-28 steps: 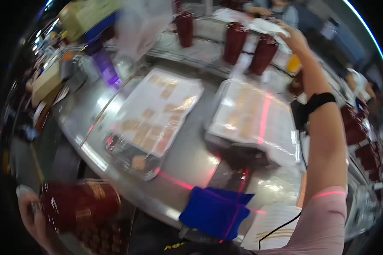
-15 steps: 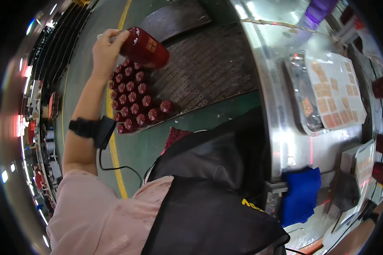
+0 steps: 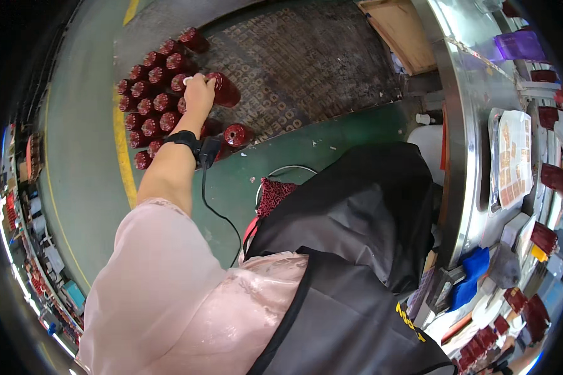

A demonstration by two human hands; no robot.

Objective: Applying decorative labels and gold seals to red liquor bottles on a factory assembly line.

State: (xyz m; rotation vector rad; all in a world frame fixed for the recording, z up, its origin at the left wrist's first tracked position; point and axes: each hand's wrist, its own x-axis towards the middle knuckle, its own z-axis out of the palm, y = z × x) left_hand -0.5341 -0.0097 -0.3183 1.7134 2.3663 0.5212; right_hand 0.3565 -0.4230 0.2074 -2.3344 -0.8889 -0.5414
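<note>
My left hand, fingers closed, is on a dark red bottle at its top. The bottle is slightly tilted in this view, at the right side of a group of similar red bottles; whether its base touches the dark board cannot be told. Another red bottle stands just nearer to me, by the board's front edge. A black band with a small box and cable circles my left wrist. At the lower right rim, what seems to be my right hand shows small and unclear beside several red containers.
A steel worktable runs along the right, bearing a tray with a sheet of tan squares. A blue cloth hangs near its end. A wooden panel leans at the back. Yellow line marks the green floor.
My left hand has brought the red bottle down and nearer, from above the far side of the group to its right side. The view has turned toward the bottles.
</note>
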